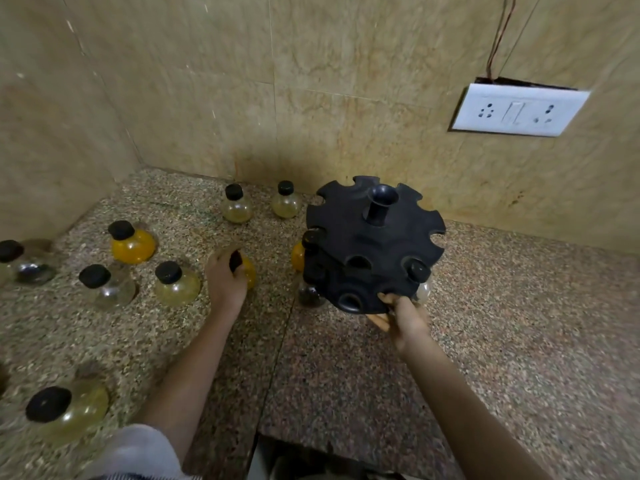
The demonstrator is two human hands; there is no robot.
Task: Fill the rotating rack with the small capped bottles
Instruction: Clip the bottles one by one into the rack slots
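Note:
A black rotating rack [372,247] with notched tiers and a central post stands on the granite counter [346,368]. A few capped bottles hang in its slots, one with orange filling [298,256], one dark [309,294] and one clear [423,289]. My right hand [408,317] grips the rack's lower front edge. My left hand [225,278] is closed around an orange bottle [247,271] with a black cap, on the counter just left of the rack. Several more small round bottles with black caps stand to the left, among them an orange one [133,244] and a pale yellow one [176,284].
Two pale bottles [237,206] [285,200] stand by the back wall. Tiled walls close the corner at the left and behind. A white socket plate [516,110] sits on the wall at the right. The counter's front edge [346,445] is near my body.

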